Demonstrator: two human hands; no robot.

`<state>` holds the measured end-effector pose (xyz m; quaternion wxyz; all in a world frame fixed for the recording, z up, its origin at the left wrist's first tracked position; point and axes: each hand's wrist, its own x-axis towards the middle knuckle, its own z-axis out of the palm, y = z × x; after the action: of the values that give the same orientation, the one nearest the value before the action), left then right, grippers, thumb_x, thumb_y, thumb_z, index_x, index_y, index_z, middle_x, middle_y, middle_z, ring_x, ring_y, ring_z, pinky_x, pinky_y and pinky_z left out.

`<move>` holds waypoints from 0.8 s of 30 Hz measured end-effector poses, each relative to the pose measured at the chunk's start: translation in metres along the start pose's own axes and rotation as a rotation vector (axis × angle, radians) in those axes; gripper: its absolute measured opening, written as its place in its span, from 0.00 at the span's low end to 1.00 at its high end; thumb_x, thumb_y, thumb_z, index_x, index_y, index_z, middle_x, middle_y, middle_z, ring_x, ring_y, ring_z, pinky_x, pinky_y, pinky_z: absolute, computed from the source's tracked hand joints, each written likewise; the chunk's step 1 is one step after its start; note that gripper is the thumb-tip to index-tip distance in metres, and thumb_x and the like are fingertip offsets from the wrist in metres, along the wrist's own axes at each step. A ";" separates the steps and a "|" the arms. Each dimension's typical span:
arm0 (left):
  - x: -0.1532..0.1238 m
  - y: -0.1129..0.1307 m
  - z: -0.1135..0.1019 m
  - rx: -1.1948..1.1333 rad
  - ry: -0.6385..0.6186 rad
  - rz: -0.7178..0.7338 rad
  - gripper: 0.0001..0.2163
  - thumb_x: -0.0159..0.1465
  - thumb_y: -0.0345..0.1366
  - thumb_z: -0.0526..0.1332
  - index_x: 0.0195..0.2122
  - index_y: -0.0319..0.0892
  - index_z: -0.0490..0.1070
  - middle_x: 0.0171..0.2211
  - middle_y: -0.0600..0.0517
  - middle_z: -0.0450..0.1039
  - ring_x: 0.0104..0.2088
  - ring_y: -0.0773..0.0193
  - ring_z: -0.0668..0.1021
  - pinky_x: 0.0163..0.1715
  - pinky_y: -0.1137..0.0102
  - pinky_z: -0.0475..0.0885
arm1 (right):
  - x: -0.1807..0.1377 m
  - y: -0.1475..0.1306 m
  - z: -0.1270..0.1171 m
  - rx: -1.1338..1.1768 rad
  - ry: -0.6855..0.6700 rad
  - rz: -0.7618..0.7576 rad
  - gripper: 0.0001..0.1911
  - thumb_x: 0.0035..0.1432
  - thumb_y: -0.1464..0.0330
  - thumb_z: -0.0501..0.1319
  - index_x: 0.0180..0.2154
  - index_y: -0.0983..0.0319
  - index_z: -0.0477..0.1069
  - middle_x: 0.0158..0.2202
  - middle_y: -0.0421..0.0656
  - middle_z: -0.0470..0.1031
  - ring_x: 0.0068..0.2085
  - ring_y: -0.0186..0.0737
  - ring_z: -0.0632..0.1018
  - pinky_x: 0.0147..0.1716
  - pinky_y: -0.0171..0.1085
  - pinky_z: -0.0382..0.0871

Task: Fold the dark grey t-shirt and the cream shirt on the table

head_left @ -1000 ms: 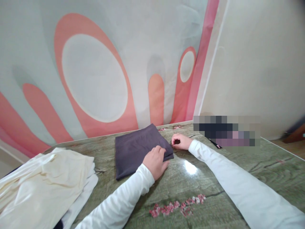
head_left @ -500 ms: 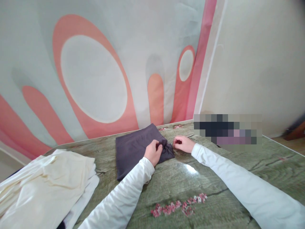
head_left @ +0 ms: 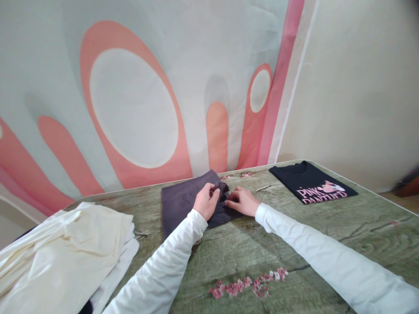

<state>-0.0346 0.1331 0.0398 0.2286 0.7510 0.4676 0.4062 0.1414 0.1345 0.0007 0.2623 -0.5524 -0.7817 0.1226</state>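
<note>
A folded dark grey cloth [head_left: 181, 200] lies on the green wood-patterned table [head_left: 294, 248], near the far edge. My left hand [head_left: 205, 201] is closed on the cloth's right edge and lifts a fold of it. My right hand [head_left: 240, 201] rests beside it with fingers reaching onto the same edge, pinching the fabric. Both arms wear white long sleeves.
A heap of cream and white garments [head_left: 62, 248] lies at the near left of the table. A folded black T-shirt with pink lettering [head_left: 310, 185] lies at the far right. A wall hanging with pink ovals [head_left: 137, 96] stands right behind the table.
My left hand went from lying flat on the cloth to gripping and lifting its right edge. My right hand moved left onto the cloth.
</note>
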 end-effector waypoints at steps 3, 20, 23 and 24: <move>0.003 0.002 -0.006 -0.017 0.018 0.012 0.07 0.60 0.38 0.53 0.32 0.40 0.65 0.26 0.55 0.69 0.25 0.69 0.70 0.27 0.75 0.64 | 0.008 -0.005 0.003 0.010 -0.002 -0.026 0.13 0.49 0.58 0.59 0.25 0.61 0.72 0.28 0.42 0.66 0.31 0.36 0.69 0.32 0.35 0.59; -0.009 0.010 0.003 0.041 -0.123 0.107 0.05 0.59 0.35 0.54 0.32 0.40 0.64 0.29 0.54 0.68 0.26 0.69 0.70 0.27 0.74 0.65 | 0.023 0.010 0.023 0.091 0.068 -0.085 0.03 0.49 0.69 0.57 0.28 0.62 0.66 0.26 0.41 0.70 0.29 0.36 0.70 0.28 0.32 0.59; -0.021 0.007 0.007 0.074 -0.224 0.141 0.06 0.57 0.36 0.56 0.33 0.40 0.65 0.30 0.53 0.67 0.26 0.69 0.70 0.28 0.74 0.66 | 0.020 0.012 0.021 -0.007 0.083 -0.070 0.02 0.46 0.71 0.57 0.25 0.62 0.64 0.28 0.42 0.68 0.32 0.37 0.69 0.31 0.32 0.59; -0.026 0.005 0.007 0.095 -0.252 0.156 0.07 0.56 0.36 0.58 0.34 0.40 0.65 0.31 0.53 0.67 0.26 0.69 0.69 0.28 0.73 0.66 | 0.019 0.013 0.020 -0.030 0.077 -0.063 0.02 0.47 0.71 0.57 0.25 0.62 0.64 0.28 0.42 0.67 0.32 0.36 0.69 0.32 0.32 0.59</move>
<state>-0.0320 0.1080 0.0293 0.2174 0.8401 0.3940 0.3028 0.1359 0.1585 -0.0168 0.2877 -0.5357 -0.7898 0.0812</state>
